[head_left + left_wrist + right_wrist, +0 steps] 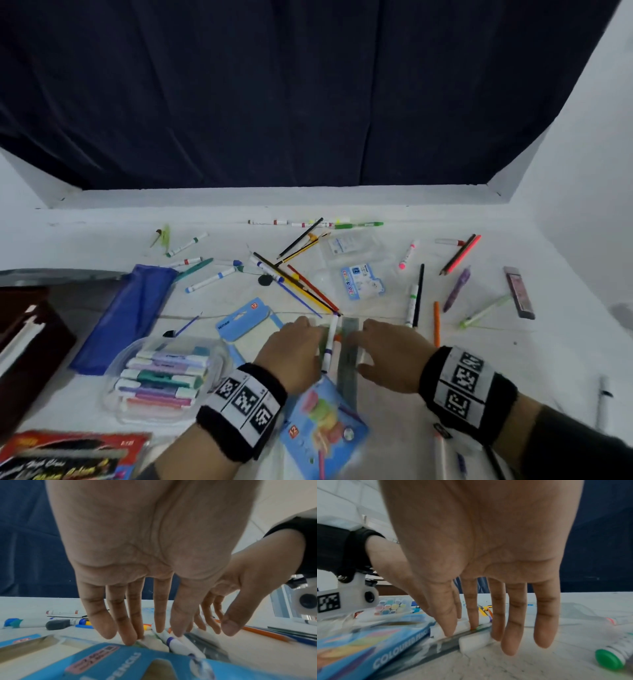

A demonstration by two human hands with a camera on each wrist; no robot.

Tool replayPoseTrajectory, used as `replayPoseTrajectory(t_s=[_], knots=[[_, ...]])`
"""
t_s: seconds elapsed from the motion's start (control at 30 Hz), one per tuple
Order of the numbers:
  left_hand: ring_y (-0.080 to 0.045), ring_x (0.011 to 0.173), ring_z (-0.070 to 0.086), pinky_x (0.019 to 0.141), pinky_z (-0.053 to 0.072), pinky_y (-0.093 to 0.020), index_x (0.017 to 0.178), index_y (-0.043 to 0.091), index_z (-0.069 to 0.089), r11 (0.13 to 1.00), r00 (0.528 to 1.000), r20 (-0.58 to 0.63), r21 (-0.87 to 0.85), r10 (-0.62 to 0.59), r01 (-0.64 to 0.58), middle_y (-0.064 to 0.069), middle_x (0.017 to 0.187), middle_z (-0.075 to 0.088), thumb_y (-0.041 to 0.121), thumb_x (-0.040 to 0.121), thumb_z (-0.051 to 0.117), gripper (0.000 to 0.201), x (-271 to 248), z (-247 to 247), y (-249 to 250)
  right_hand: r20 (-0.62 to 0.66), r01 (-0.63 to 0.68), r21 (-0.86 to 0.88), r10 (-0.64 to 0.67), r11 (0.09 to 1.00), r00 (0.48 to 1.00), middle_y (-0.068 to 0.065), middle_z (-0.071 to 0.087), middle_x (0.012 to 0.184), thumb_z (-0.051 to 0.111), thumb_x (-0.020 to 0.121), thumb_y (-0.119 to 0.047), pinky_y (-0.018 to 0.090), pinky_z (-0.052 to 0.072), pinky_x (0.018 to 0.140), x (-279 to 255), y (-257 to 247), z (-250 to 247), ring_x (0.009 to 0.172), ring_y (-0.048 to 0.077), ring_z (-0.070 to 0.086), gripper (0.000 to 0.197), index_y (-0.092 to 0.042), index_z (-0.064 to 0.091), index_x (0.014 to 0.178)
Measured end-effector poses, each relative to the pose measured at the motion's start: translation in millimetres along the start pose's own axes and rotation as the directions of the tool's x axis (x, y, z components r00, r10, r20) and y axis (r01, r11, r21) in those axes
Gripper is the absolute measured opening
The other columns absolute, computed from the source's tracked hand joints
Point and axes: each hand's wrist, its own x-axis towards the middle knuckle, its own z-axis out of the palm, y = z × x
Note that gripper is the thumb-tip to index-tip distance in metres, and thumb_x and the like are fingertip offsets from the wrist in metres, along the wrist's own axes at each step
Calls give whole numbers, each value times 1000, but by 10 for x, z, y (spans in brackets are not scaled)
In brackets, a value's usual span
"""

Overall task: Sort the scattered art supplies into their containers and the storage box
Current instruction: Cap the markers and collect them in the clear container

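Both my hands flank a small cluster at the table's centre. The cluster holds a white marker with a purple band (pixel 328 346) (pixel 176 644), an orange-tipped marker beside it, and a grey ruler (pixel 349 356) (pixel 450 640). My left hand (pixel 301 342) (pixel 159 622) has straight fingers, their tips touching the markers from the left. My right hand (pixel 387 353) (pixel 496 622) is also flat-fingered, its tips touching the ruler and a white stubby piece (pixel 476 642). Neither hand grips anything. A blue coloured-pencil box (pixel 322 428) (pixel 368 642) lies just below the hands.
A clear case of pastel highlighters (pixel 161 377), a blue pouch (pixel 126 311) and a dark red box (pixel 27 349) sit at the left. Several markers and pencils (pixel 298 281) are scattered behind. A purple pen (pixel 455 289), a dark lead case (pixel 519 293) and a green-capped marker (pixel 611 660) lie to the right.
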Motion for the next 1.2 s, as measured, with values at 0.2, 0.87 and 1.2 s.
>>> replayPoseTrajectory(t_s=[0.2,0.87,1.2], knots=[[-24,100,59,84,51,-39,108,24,63,998,999,-4,-39,-50,50,-3,105,62,18,86,62,23,119,-27,28,2,46,-11,-46,999,999,6,50,134,52,97,-20,33,44,89,119,74,27,123,28,52,54,-31,36,147],[-11,79,55,60,38,-19,92,24,59,962,977,-165,-261,-133,86,4,90,58,19,79,73,20,97,-269,100,-259,108,220,-48,970,965,-1,61,89,50,100,-36,34,45,66,52,121,-112,77,20,56,14,-29,39,96],[-14,69,67,61,45,-16,90,30,76,655,838,-451,-739,-309,-156,5,86,73,-5,88,62,38,-923,-489,-294,-517,290,668,147,685,843,-7,47,60,76,85,-23,9,35,52,-134,-480,-242,47,5,46,10,-21,69,78]])
